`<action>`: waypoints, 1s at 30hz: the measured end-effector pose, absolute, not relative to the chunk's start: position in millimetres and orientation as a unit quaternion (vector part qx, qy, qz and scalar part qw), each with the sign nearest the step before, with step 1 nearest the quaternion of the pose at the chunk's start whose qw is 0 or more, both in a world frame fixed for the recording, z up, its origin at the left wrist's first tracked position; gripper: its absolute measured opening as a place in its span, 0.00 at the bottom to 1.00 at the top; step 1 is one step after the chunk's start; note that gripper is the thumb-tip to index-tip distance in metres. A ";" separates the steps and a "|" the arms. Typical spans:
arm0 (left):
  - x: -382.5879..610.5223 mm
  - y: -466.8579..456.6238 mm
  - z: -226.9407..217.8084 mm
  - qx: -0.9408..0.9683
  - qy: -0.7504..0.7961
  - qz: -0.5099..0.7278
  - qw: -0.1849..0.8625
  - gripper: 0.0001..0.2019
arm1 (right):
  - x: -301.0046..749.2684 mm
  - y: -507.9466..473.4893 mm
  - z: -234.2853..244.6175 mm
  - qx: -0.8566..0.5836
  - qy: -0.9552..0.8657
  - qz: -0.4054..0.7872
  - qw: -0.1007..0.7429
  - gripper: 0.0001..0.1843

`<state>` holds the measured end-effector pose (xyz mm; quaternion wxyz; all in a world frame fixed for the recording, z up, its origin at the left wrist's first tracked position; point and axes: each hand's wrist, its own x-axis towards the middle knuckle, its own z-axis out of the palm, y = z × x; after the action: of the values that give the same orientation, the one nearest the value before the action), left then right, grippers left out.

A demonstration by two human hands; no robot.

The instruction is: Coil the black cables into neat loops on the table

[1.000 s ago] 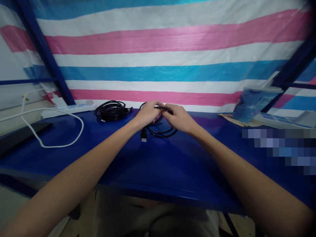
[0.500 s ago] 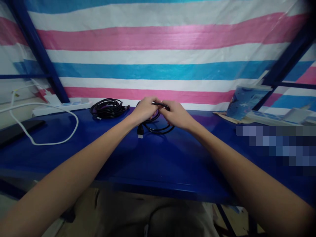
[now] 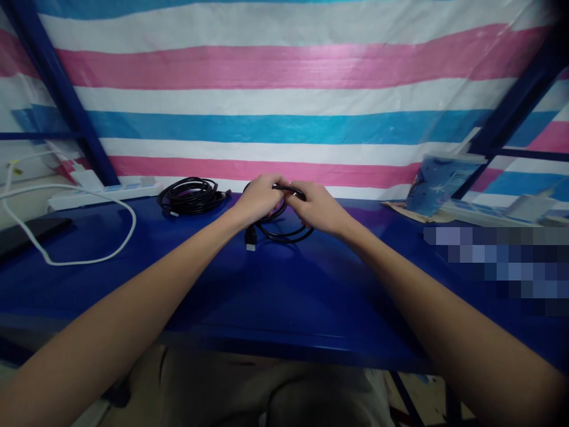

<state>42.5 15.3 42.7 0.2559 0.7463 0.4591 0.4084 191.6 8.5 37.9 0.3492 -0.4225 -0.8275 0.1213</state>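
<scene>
Both hands meet over the blue desk and grip one black cable (image 3: 288, 240), whose loops hang below the fingers. My left hand (image 3: 263, 198) is closed on the left side of the loops. My right hand (image 3: 316, 206) is closed on the right side, with a bent strand showing above its thumb. Below my left hand the cable's flat plug (image 3: 251, 239), like an HDMI plug with a pale metal tip, points down. Most fingertips are hidden behind the hands. A second black cable (image 3: 192, 197) lies coiled to the left, apart from both hands.
Behind the blue desk (image 3: 284, 302) hangs a striped plastic sheet (image 3: 284, 65). A white power strip (image 3: 106, 194), a white cord (image 3: 128, 231) and a dark flat device (image 3: 35, 234) are at left. A blue patterned cup (image 3: 438, 184) stands at right near another power strip (image 3: 471, 210).
The view has shifted slightly, so things at left appear further left. The hands keep their grip on the cable; the hanging plug has swung very little.
</scene>
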 end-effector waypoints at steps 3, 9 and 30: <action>41.2 19.5 40.2 0.756 0.453 0.409 0.238 0.07 | 191.0 7.7 37.5 -0.421 -0.824 0.132 0.356 0.10; 46.1 21.7 39.2 0.756 0.416 0.484 0.145 0.07 | 190.3 8.9 41.3 -0.440 -0.782 0.158 0.412 0.06; 53.4 3.2 42.8 0.767 0.375 0.513 0.088 0.07 | 197.8 4.1 54.8 -0.459 -0.780 0.045 0.423 0.11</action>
<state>53.4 3.2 42.8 0.0877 0.7670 0.3753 0.5130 197.8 4.1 54.8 0.4230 -0.4594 -0.7797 0.0454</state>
